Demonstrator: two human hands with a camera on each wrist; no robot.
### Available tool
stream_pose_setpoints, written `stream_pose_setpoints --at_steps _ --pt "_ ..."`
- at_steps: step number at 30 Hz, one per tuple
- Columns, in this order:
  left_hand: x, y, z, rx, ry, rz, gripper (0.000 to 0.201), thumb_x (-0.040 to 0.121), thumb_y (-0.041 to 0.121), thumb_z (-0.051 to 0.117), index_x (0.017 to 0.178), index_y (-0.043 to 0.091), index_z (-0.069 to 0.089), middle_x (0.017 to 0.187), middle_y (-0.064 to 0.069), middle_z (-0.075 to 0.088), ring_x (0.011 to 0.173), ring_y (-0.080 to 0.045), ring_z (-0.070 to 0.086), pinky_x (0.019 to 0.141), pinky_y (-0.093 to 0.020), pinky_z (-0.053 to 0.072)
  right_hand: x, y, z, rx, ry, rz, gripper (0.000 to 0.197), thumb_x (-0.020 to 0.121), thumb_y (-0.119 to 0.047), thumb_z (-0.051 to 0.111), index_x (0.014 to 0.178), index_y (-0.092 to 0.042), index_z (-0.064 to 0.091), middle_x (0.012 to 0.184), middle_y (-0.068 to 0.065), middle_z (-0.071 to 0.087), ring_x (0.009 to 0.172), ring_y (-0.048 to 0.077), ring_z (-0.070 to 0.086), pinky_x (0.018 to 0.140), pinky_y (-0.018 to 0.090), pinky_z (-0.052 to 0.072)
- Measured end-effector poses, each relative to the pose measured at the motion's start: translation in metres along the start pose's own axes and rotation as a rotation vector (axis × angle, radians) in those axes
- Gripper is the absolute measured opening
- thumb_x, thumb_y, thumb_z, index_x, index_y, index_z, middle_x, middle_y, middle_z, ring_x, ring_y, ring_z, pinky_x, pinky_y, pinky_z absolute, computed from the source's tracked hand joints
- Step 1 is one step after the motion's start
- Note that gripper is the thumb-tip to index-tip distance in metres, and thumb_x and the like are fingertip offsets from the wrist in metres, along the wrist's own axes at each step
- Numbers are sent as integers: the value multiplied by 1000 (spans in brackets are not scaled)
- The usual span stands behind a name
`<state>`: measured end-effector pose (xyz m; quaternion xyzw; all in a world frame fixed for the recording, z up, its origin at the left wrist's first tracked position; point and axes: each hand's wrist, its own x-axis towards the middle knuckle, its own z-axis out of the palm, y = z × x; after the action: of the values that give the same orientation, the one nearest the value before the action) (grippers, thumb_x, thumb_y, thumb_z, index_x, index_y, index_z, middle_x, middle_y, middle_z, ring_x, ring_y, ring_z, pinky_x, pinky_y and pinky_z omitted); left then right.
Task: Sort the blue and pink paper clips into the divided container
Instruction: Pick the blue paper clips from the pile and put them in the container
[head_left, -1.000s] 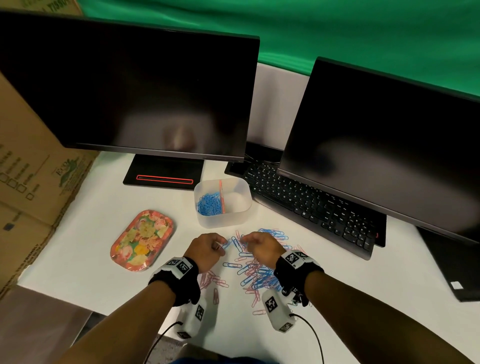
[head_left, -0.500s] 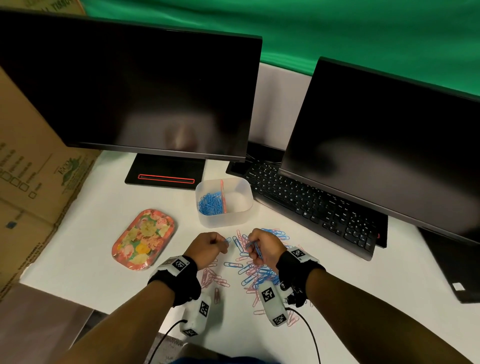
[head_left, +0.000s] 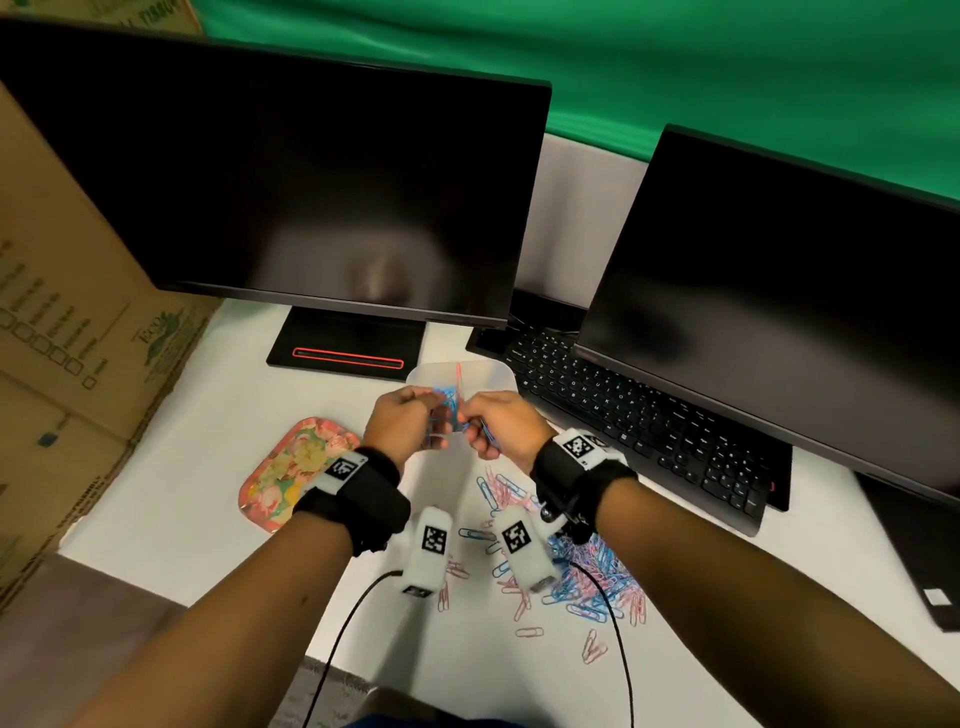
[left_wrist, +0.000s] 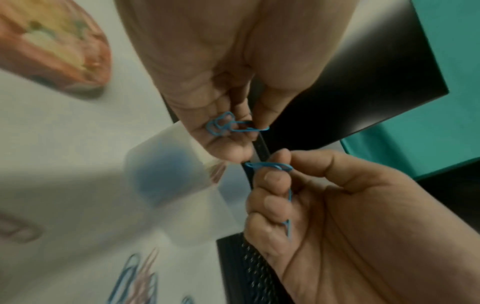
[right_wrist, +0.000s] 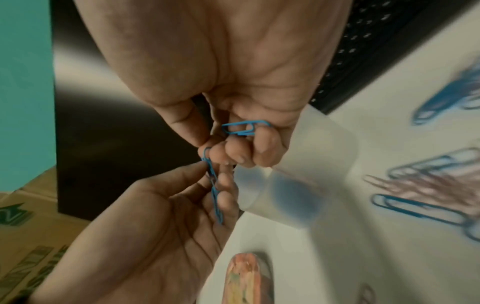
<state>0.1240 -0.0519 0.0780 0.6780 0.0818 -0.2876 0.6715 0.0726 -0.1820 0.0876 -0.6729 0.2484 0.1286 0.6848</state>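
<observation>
Both hands are raised close together just in front of the translucent divided container (head_left: 493, 375). Its left compartment holds blue clips; the view into the right one is blocked. My left hand (head_left: 434, 422) pinches a few blue paper clips (left_wrist: 228, 125) between thumb and fingers. My right hand (head_left: 475, 425) also pinches blue paper clips (right_wrist: 242, 128) in curled fingers. The fingertips of the two hands nearly touch. A mixed pile of blue and pink clips (head_left: 587, 577) lies on the white table below my right wrist.
A floral tray (head_left: 291, 473) lies left of the hands. A black keyboard (head_left: 639, 415) runs to the right, under the right monitor (head_left: 779, 312). The left monitor (head_left: 311, 182) stands behind the container. A cardboard box (head_left: 67, 364) borders the table's left edge.
Both hands have lifted off the clip pile and moved forward to the container, carrying blue clips. The view has come closer.
</observation>
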Motion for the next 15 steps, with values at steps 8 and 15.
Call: stream_pose_setpoints --at_steps 8,15 --pt "16 27 -2 -12 39 -166 34 98 31 46 121 6 51 103 -17 55 101 -32 57 92 -43 51 29 -35 24 -388 1 56 11 86 -15 49 78 -11 56 64 7 52 47 15 41 43 23 32" --pt "18 25 -10 13 119 -121 43 98 38 43 131 10 46 117 -18 53 104 -30 56 78 -34 51 41 -42 32 -365 0 18 18 89 -13 50 106 -16 57 94 6 56 68 16 56 56 29 50"
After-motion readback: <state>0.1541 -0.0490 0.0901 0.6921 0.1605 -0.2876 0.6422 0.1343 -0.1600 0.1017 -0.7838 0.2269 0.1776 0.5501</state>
